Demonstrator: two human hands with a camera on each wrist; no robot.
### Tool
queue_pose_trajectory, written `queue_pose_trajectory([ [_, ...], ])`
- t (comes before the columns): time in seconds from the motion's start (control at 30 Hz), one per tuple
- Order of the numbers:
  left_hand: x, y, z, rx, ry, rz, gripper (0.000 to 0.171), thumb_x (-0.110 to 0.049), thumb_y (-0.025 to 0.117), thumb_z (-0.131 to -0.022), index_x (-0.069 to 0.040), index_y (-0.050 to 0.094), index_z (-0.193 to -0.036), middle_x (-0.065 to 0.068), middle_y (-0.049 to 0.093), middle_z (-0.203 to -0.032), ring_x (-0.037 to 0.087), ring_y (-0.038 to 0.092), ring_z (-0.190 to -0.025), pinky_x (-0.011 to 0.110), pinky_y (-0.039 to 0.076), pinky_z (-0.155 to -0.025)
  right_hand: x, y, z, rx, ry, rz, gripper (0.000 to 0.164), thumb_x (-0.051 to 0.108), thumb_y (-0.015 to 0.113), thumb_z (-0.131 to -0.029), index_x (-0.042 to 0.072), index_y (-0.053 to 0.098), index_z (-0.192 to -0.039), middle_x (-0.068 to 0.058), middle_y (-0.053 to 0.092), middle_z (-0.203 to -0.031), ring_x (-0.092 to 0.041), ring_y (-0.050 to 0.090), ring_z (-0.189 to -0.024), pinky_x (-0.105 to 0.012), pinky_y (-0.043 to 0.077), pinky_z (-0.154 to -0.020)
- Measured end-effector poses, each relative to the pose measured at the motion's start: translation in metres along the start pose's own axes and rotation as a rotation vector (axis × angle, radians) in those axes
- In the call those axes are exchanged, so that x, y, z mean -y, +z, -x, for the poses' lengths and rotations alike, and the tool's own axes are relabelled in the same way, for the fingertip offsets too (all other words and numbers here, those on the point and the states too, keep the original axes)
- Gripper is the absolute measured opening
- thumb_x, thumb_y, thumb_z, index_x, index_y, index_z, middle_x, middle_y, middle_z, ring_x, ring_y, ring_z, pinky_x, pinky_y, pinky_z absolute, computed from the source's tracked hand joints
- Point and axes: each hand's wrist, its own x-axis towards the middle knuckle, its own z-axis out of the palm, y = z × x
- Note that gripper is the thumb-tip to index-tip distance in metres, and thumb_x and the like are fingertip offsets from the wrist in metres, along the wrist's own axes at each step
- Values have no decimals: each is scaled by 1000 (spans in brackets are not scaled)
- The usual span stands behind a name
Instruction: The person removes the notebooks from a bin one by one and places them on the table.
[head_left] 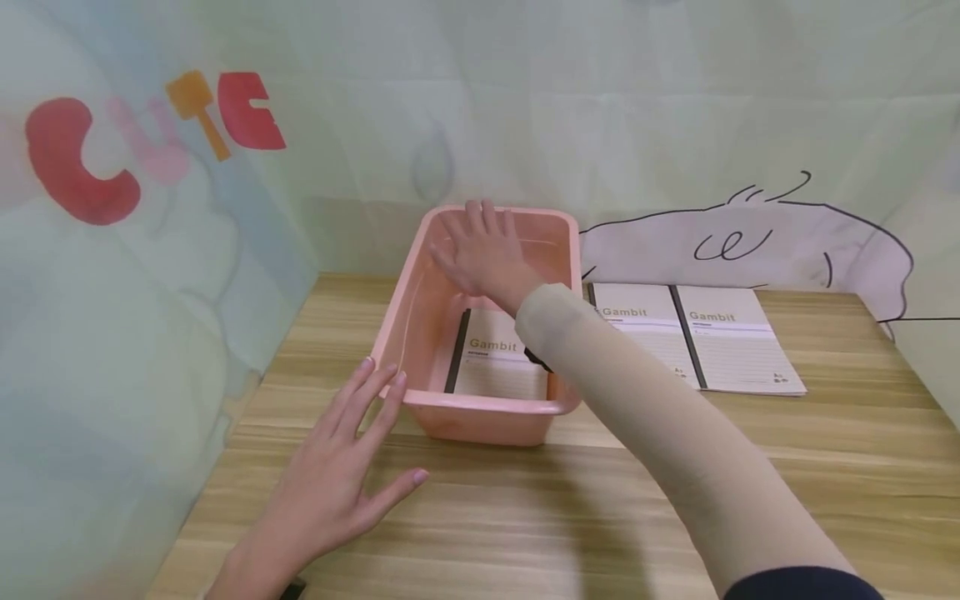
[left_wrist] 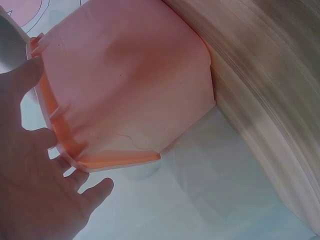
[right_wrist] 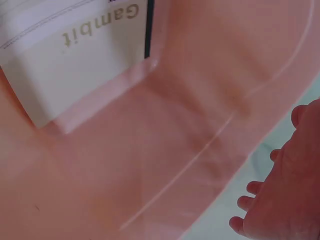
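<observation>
A pink plastic basin (head_left: pixel 480 403) stands on the wooden table. Inside it lies a white notebook (head_left: pixel 491 375) with a dark spine and the word Gambit, its right part hidden by my right forearm. My left hand (head_left: pixel 322 483) has its fingers extended, the fingertips at the basin's near left corner. In the left wrist view those fingers spread along the rim, beside the basin's outer wall (left_wrist: pixel 130 85). My right hand (head_left: pixel 483 258) reaches over the far end of the basin, palm down and fingers spread. From the right wrist, its fingertips (right_wrist: pixel 245 202) show by the far rim.
Two more Gambit notebooks lie side by side right of the basin, the left one (head_left: pixel 633 298) partly behind my right arm and the right one (head_left: pixel 738 342) in full view. A printed cloth backdrop (head_left: pixel 637 125) rises behind and left of the table (head_left: pixel 847 467).
</observation>
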Motion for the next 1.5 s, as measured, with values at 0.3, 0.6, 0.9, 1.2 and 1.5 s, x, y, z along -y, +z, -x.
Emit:
queue_pose_trajectory([
  [0.3,-1,0,1,5,-16,-16,90,-74,34,-105,-11,28,-169,14,36,-169,35,21,-162,29,3,-133,5,17,1,66,-15,-15,70,57,18,-114,26,-2,-172,-14,-6,-179,-37,-7,-165,-59,-2,-132],
  [0.6,-4,3,1,13,-28,-15,90,-74,34,-105,-12,25,-170,14,34,-170,36,21,-162,29,2,-133,6,31,4,175,-6,-58,72,59,21,-113,23,3,-173,-11,-4,-179,-34,-7,-165,-57,-1,-133],
  [0.9,-7,5,2,-5,-36,-14,88,-72,33,-106,-10,27,-169,14,35,-169,35,21,-162,30,3,-133,8,60,-7,264,-35,157,76,65,24,-111,26,2,-172,-8,-5,-179,-32,-3,-166,-52,1,-134],
  [1.2,-11,10,1,9,-39,-25,89,-73,32,-106,-11,26,-169,14,34,-170,35,20,-162,30,2,-133,1,74,0,312,-18,89,76,64,28,-110,24,10,-173,-6,6,-179,-28,3,-166,-48,2,-135],
  [1.5,-13,10,0,7,-51,-22,88,-73,33,-106,-13,26,-170,13,33,-171,35,20,-162,31,3,-134,-5,60,15,421,4,-125,78,60,33,-110,20,10,-173,-7,7,-179,-28,1,-166,-45,0,-135],
])
